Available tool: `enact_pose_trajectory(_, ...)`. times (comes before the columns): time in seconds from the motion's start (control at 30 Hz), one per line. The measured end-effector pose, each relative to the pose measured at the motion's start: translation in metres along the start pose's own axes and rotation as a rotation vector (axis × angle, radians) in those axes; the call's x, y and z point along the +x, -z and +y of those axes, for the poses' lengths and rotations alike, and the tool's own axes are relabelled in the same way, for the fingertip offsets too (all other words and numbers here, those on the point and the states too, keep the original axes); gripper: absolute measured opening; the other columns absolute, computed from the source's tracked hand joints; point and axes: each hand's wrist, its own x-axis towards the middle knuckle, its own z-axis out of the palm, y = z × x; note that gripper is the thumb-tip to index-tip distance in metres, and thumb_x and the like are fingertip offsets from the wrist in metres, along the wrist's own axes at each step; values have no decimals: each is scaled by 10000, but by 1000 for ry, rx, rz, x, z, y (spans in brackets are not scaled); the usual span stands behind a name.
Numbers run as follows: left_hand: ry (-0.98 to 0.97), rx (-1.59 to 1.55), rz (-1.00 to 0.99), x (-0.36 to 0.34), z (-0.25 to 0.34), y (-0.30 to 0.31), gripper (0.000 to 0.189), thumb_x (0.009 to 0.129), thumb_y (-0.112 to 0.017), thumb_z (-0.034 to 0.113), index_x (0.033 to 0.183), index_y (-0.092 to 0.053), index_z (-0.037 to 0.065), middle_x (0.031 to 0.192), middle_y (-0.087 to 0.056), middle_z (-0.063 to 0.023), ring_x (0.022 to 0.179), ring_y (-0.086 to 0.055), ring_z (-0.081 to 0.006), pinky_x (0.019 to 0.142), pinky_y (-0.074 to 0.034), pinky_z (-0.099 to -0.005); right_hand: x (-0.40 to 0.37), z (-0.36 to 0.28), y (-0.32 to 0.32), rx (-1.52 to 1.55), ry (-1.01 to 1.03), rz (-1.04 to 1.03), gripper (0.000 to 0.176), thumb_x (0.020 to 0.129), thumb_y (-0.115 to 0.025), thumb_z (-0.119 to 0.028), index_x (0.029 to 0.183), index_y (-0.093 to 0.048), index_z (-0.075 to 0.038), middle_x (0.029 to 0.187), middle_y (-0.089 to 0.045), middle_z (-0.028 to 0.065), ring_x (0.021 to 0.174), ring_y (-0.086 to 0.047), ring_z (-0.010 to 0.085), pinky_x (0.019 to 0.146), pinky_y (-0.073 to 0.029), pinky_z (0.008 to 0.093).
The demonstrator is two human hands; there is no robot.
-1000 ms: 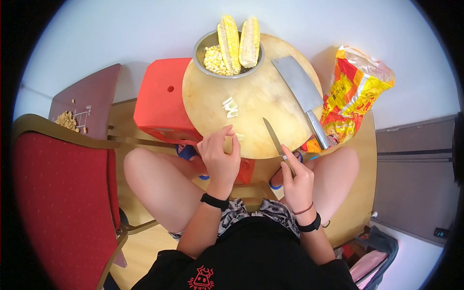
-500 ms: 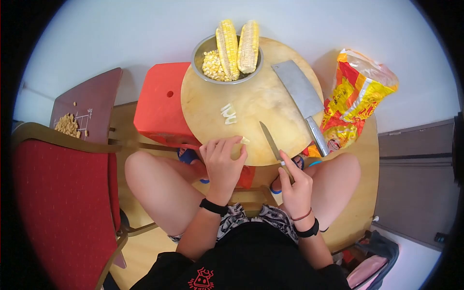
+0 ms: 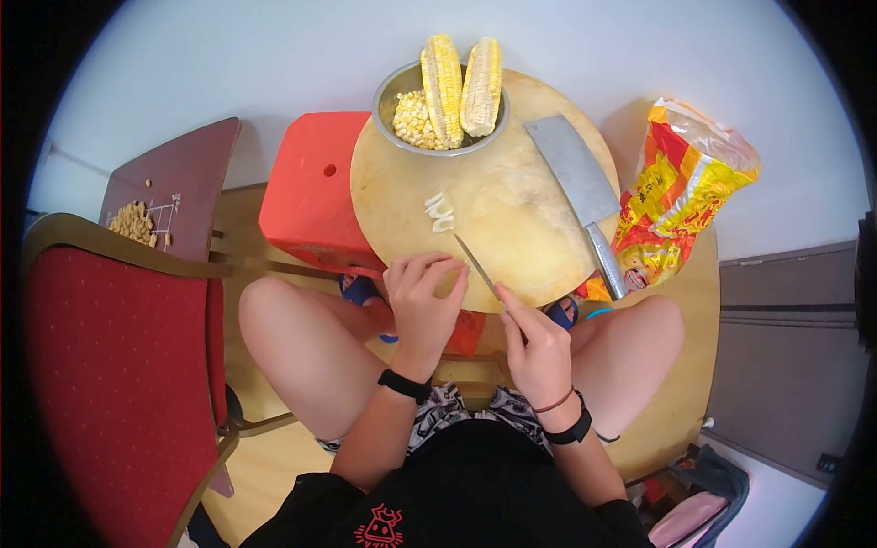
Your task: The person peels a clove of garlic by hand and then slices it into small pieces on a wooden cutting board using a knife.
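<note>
Left hand [image 3: 425, 297] sits at the near edge of the board [image 3: 502, 205], fingers curled, can't tell if they pinch anything. Knife [image 3: 476, 264] just swung left to them, so both hands now work one spot; right hand's [image 3: 537, 347] fingers clamp its handle. Count: three or four pale strips [image 3: 439, 212] beyond the left hand, one bowl [image 3: 385, 105], two cobs [image 3: 443, 91], one cleaver [image 3: 575, 173], one bag [image 3: 681, 187].

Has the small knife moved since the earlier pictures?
Yes: against the round cutting board, the small knife has shifted left, toward the left hand.
</note>
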Motion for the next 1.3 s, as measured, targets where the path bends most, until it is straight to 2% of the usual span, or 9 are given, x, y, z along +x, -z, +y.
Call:
enact_pose_trajectory(0.13, 0, -8, -1, 0, 0, 0, 129, 799, -857, 92, 919, -813, 110, 1000, -756, -28, 999, -651, -259, 911, -483, -388, 0, -2, -1, -29, -7, -34, 461, 966, -679, 2, 1414, -690, -104, 819, -668, 222, 711, -679, 373, 664, -541, 450)
enact_pose_trajectory(0.2, 2, -3, -2, 1, 0, 0, 128, 798, -860, 95, 916, -814, 112, 998, -755, -27, 999, -651, -258, 910, -481, -388, 1, -4, -1, -79, -19, -23, 438, 953, -686, 30, 1373, -719, -90, 817, -661, 219, 694, -666, 351, 668, -529, 410)
enact_pose_trajectory(0.43, -4, 27, 2, 1, 1, -1, 123, 791, -868, 110, 904, -821, 126, 989, -751, -21, 993, -647, -259, 908, -478, -394, 4, -3, 8, -89, -52, -51, 441, 948, -686, 34, 1371, -720, -88, 835, -676, 219, 704, -673, 341, 678, -535, 408)
enact_pose_trajectory(0.53, 4, 32, 4, 1, 1, -3, 125, 793, -868, 116, 907, -821, 132, 985, -749, -21, 996, -646, -260, 911, -476, -397, 7, 2, 8, -51, 30, -15, 464, 939, -700, -2, 1386, -715, -123, 799, -679, 191, 665, -677, 353, 626, -550, 431)
enact_pose_trajectory(0.63, 5, 35, -3, 2, 1, -2, 127, 795, -867, 116, 911, -820, 137, 986, -745, -21, 999, -645, -260, 914, -474, -398, 9, -3, 8, -47, -46, -76, 439, 940, -686, 51, 1358, -728, -80, 860, -693, 224, 710, -671, 339, 687, -540, 401)
enact_pose_trajectory(1.03, 11, 22, -13, 2, 0, -1, 123, 792, -860, 103, 902, -811, 127, 996, -742, -26, 996, -645, -265, 905, -474, -400, 10, 2, 11, -82, -12, -73, 451, 940, -681, 52, 1363, -730, -97, 787, -661, 182, 645, -642, 293, 637, -515, 382)
enact_pose_trajectory(1.13, 5, 14, -8, 2, 1, -1, 124, 789, -862, 102, 899, -808, 124, 994, -742, -30, 993, -646, -268, 902, -474, -401, 10, 4, 12, -91, 0, -85, 454, 942, -678, 50, 1369, -726, -98, 783, -660, 182, 644, -638, 302, 641, -515, 387)
enact_pose_trajectory(1.2, 9, 14, -11, 3, 1, -1, 124, 790, -863, 103, 899, -808, 123, 993, -742, -31, 992, -647, -269, 901, -474, -402, 11, 7, 12, -104, 5, -107, 486, 939, -676, 17, 1403, -704, -123, 805, -664, 218, 701, -674, 390, 640, -539, 460)
enact_pose_trajectory(1.3, 11, 18, -11, 3, 2, 0, 122, 793, -864, 105, 899, -807, 121, 992, -741, -31, 993, -647, -269, 899, -474, -401, 14, 12, 9, -74, 15, -95, 492, 938, -665, 32, 1407, -698, -114, 809, -662, 230, 712, -674, 403, 648, -539, 463)
